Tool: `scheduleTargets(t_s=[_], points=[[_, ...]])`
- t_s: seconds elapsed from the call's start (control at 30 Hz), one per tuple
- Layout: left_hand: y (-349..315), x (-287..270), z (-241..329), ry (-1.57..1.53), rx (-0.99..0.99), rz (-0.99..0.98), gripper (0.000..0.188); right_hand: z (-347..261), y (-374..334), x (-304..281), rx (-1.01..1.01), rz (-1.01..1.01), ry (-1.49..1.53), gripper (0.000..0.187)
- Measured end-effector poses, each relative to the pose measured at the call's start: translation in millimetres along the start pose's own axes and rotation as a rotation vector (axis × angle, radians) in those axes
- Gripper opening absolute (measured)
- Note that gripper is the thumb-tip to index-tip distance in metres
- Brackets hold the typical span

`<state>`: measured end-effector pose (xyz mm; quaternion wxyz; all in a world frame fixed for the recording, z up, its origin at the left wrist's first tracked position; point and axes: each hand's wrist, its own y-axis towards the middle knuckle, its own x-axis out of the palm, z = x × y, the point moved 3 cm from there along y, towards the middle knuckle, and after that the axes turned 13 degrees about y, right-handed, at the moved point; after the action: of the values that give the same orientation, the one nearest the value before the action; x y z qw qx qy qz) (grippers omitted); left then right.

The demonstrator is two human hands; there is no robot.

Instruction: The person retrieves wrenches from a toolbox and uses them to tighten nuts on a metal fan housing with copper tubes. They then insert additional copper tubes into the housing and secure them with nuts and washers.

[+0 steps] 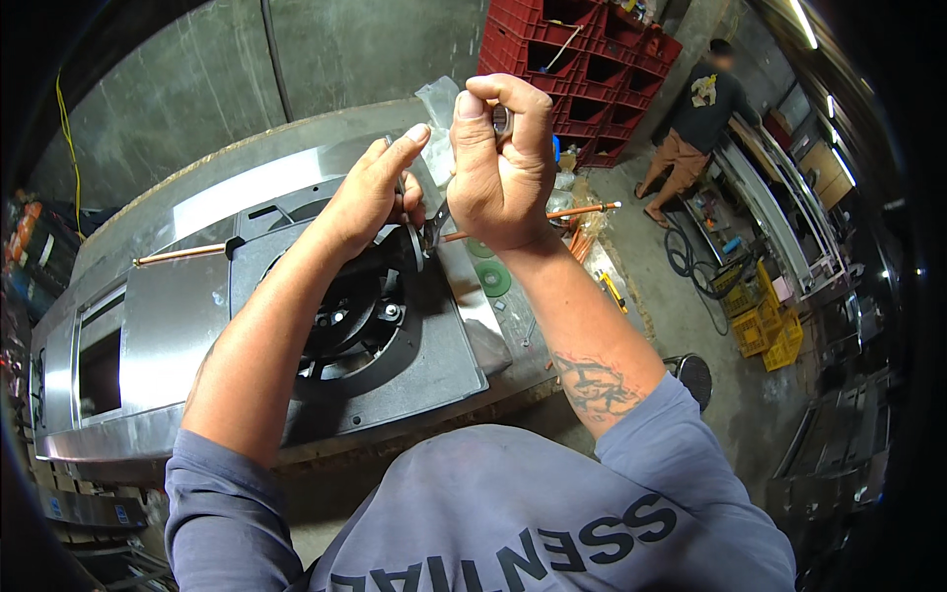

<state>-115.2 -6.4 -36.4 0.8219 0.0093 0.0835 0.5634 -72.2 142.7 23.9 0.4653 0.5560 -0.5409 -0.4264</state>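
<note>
My right hand (503, 168) is raised over the far side of the work, its fingers closed round a metal hand tool (504, 121). The tool's rounded end shows inside the curled fingers; its exact kind is hidden. Beside it, my left hand (373, 197) is closed with the thumb stretched out, and a sliver of metal shows at its fingers. Just below both hands, a metal bracket-like piece (434, 232) stands at the edge of a black round assembly (365, 306). That assembly sits in a dark square panel (449, 355), with bolt heads visible inside; my left forearm covers part of it.
A stainless steel panel (178, 335) with a cut-out lies at left. Copper tubes (182, 256) stick out on both sides. Green discs (493, 278) lie right of the panel. Red crates (592, 79) stand behind; yellow crates (760, 321) and a person (705, 113) are at right.
</note>
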Motion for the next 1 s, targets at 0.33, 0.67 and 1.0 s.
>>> scheduleTargets(t_s=[0.33, 0.67, 1.0], points=[[-1.7, 2.9, 2.8, 0.016, -0.015, 0.037, 0.067, -6.2, -4.8, 1.9, 0.015, -0.056, -0.002, 0.017], [1.1, 1.5, 1.5, 0.072, 0.045, 0.055, 0.07, 6.3, 3.8, 6.4, -0.078, -0.014, -0.269, 0.015], [4.6, 1.2, -8.3, 0.062, -0.016, 0.048, 0.065, 32.5, 12.6, 8.8, 0.05, -0.017, -0.175, 0.009]])
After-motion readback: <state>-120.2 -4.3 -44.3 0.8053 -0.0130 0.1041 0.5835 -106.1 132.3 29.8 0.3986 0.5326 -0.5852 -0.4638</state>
